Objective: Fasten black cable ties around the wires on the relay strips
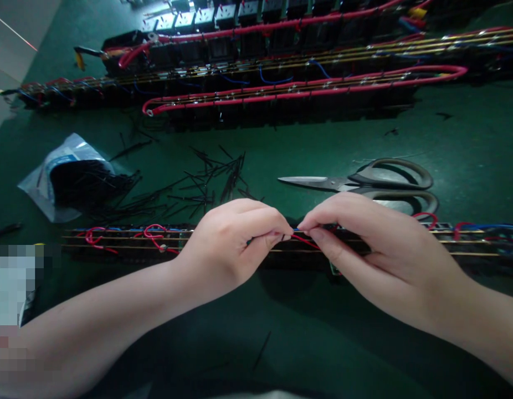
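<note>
My left hand (235,238) and right hand (373,244) pinch narrowly over the wired strip (298,256), hiding whether I grip the blue wire (295,229) or red wire (304,240).

Electronics workshop: wired assemblies (298,251), scissors (357,179)

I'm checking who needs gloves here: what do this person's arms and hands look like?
The left hand and right hand are both ungloved, with no ring visible. The left forearm and right wrist are bare too: no sleeve, watch or bracelet shows there.
</note>
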Tool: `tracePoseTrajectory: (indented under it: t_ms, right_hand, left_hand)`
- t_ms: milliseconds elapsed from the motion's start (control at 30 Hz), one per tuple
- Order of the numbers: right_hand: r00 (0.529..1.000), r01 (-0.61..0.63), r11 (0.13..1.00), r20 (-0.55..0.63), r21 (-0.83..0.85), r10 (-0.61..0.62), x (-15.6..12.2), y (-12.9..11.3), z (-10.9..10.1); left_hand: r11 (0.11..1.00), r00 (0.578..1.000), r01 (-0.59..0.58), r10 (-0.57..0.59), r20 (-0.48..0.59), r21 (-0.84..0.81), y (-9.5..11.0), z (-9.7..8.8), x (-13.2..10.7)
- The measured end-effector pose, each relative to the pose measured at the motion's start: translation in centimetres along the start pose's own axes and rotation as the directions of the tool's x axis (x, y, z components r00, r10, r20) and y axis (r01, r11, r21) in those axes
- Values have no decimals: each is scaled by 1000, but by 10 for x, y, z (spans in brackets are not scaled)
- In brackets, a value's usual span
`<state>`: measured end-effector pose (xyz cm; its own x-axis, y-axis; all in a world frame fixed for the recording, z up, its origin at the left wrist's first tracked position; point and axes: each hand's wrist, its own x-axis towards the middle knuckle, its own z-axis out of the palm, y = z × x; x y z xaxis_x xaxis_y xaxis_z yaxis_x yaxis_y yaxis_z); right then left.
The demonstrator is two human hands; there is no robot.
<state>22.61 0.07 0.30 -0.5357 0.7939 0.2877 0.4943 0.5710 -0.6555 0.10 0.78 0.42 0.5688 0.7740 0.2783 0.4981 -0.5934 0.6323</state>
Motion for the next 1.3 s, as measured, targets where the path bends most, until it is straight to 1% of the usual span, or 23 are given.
tracePoseTrajectory:
  t_ms: [167, 433, 633, 833, 933, 1033, 1167, 1300]
  right_hand:
    - [999, 39, 999, 6, -21, -39, -1, 2, 1]
    - [999, 32, 999, 28, -31, -31, 1, 3, 0]
    - [999, 36, 998, 17, -54, -35, 1, 2, -1]
    - [998, 60, 992, -6, -113, -61, -1, 1, 3]
    - [996, 84, 990, -30, -115, -88, -2, 1, 4]
    - [994, 104, 990, -19, -96, -106, -3, 2, 6]
    - [994, 113, 990, 5, -86, -113, -4, 2, 7]
    - [993, 119, 989, -13, -90, -120, -4, 2, 8]
  left_hand:
    - [999, 999, 31, -31, 11, 25, 0, 2, -1]
    - [995, 995, 100, -100, 30, 2, 0, 3, -1]
    - [998, 998, 52, -53, 28, 36, 2, 3, -1]
    - [998, 997, 65, -66, 46, 27, 1, 4, -2]
    - [997, 998, 58, -59, 20, 44, -1, 5, -3]
    - [996, 999, 31, -30, -14, 79, -1, 5, -4]
    - [992, 1000, 20, -21, 6, 124, 1, 3, -4]
    - [992, 1000, 15, -18, 22, 127, 2, 3, -3]
